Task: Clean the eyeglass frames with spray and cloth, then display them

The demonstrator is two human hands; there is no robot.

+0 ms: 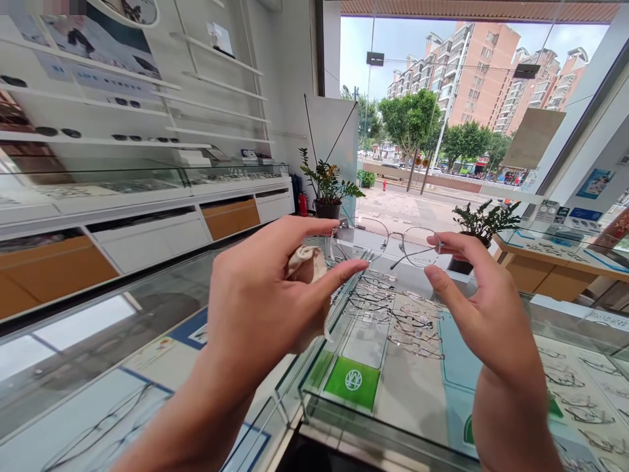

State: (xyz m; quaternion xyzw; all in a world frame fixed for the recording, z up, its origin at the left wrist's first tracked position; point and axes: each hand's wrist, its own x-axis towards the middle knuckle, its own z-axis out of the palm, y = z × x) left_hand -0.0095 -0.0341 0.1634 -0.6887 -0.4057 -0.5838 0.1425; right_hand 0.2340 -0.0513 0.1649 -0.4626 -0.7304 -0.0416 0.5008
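A pair of thin-rimmed eyeglasses (pixel 396 235) is held up in front of me over the glass display case (pixel 314 393). My left hand (pixel 265 288) has its index fingertip at the left end of the frame, with the thumb stretched out just below the lens. Tucked in that same palm is a crumpled beige cloth (pixel 307 262). My right hand (pixel 484 295) pinches the right end of the eyeglasses between thumb and index finger. One temple arm points inward behind the right lens; the other is hard to make out.
Beneath the glass lie several eyeglass frames (pixel 415 321) and a green card (pixel 352 382). More cases with glasses stand at right and left. Shelves (pixel 216 98) with sunglasses line the left wall. Potted plants (pixel 328 190) stand by the large window.
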